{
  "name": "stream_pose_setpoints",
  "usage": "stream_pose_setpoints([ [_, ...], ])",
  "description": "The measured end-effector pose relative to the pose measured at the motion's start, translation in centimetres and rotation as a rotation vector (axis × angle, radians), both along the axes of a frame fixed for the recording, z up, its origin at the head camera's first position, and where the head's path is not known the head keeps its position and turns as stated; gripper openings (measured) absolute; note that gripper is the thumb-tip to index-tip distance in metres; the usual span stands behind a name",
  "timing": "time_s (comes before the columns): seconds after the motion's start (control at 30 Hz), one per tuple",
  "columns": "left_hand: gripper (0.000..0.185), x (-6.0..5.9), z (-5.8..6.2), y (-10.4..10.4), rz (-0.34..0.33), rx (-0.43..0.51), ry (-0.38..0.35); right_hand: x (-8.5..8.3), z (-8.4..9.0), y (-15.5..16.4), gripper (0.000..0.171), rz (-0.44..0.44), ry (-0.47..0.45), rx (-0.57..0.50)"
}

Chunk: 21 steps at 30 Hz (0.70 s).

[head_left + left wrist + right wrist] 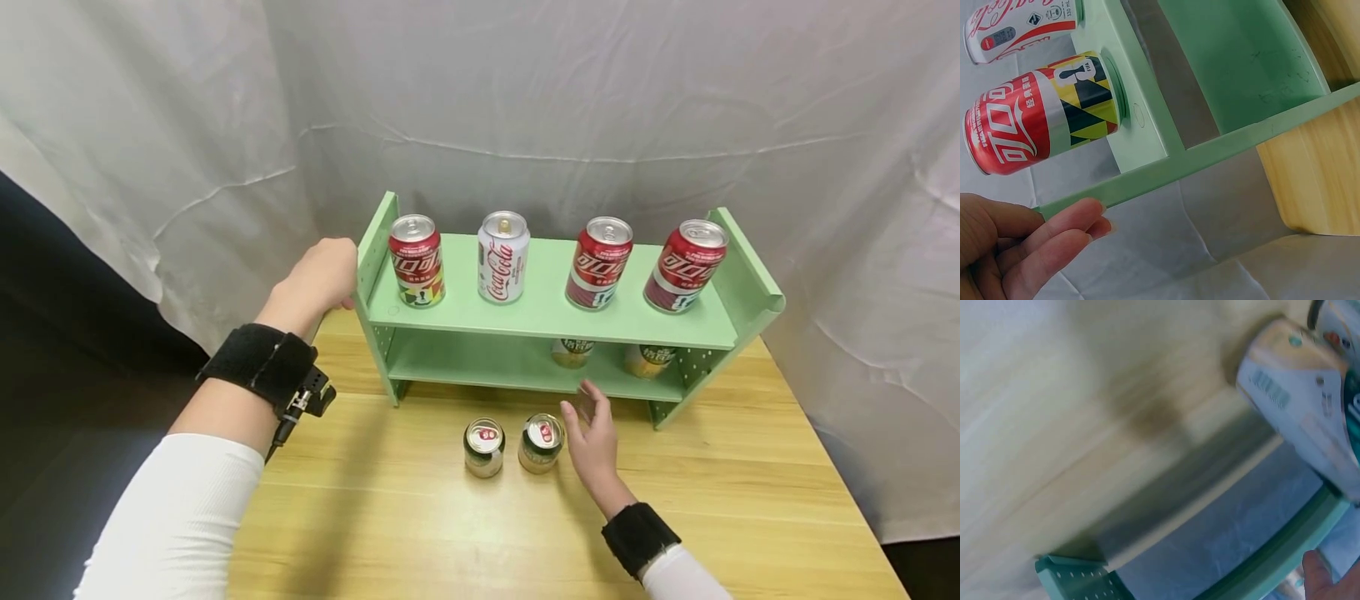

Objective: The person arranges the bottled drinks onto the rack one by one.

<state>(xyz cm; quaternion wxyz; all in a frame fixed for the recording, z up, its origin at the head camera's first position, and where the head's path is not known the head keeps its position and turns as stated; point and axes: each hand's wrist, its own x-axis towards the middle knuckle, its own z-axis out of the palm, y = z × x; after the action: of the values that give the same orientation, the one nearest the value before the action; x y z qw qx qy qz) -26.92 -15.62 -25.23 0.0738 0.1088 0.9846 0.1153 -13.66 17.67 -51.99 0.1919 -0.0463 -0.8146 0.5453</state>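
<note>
My left hand (pixel 318 275) grips the upper left side panel of a green two-tier shelf (pixel 540 329); in the left wrist view, the thumb and fingers (pixel 1060 240) pinch the panel's edge. Beside it on the top tier stands a red cola can with a yellow-and-black pattern (pixel 1079 103). My right hand (pixel 595 442) is just right of a gold-and-green can (pixel 540 443) on the table, its fingers loosely spread and holding nothing. Another gold-and-green can (pixel 483 448) stands to the left of that one. The right wrist view is blurred.
On the top tier are also a white Coca-Cola can (pixel 503 258) and two red cola cans (pixel 598 265), (pixel 686 267). Gold cans (pixel 572 353), (pixel 649 360) stand on the lower tier, partly hidden. The shelf stands on a wooden table (pixel 420 533) before a grey curtain (pixel 525 100).
</note>
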Motion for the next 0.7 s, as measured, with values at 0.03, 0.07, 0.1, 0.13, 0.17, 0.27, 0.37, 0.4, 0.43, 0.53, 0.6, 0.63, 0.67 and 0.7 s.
stream_pose_setpoints([
  [0.03,0.016,0.0,0.0,0.0,0.0,0.003,0.001,0.2,-0.2,-0.1,0.056,0.006,0.009,0.02],
  [0.07,0.016,0.1,0.0,0.0,-0.002,0.004,0.004,0.4,-0.3,-0.3,0.056,0.012,0.025,0.036],
  [0.1,0.017,0.1,0.0,0.0,-0.002,0.005,0.005,0.6,-0.5,-0.4,0.057,0.017,0.046,0.055],
  [0.13,0.017,0.1,0.0,0.0,-0.003,0.008,0.005,0.7,-0.6,-0.5,0.057,0.022,0.073,0.067],
  [0.17,0.017,0.2,0.0,0.0,-0.004,0.011,0.005,0.9,-0.8,-0.6,0.056,0.023,0.101,0.079],
  [0.27,0.017,0.3,0.1,0.0,-0.004,0.017,0.005,1.1,-1.2,-0.9,0.057,0.016,0.186,0.106],
  [0.37,0.017,0.3,0.1,0.0,-0.001,0.029,0.0,1.2,-1.6,-1.2,0.064,-0.001,0.236,0.126],
  [0.4,0.017,0.3,0.1,0.0,0.002,0.032,-0.003,1.2,-1.6,-1.4,0.067,-0.003,0.25,0.13],
  [0.43,0.017,0.4,0.1,0.0,0.003,0.035,-0.004,1.3,-1.7,-1.5,0.071,-0.001,0.259,0.133],
  [0.53,0.017,0.4,0.1,0.0,0.009,0.042,-0.008,1.6,-1.4,-2.1,0.083,0.037,0.27,0.106],
  [0.6,0.018,0.4,0.1,0.0,0.01,0.044,-0.01,1.7,-1.2,-2.3,0.089,0.072,0.25,0.06],
  [0.63,0.017,0.3,0.1,0.0,0.011,0.044,-0.011,1.8,-1.3,-2.4,0.091,0.086,0.229,0.032],
  [0.67,0.017,0.3,0.1,0.0,0.011,0.043,-0.011,1.8,-1.5,-2.5,0.093,0.096,0.204,0.007],
  [0.7,0.016,0.3,0.1,0.0,0.011,0.041,-0.012,1.8,-1.7,-2.5,0.095,0.101,0.179,-0.012],
])
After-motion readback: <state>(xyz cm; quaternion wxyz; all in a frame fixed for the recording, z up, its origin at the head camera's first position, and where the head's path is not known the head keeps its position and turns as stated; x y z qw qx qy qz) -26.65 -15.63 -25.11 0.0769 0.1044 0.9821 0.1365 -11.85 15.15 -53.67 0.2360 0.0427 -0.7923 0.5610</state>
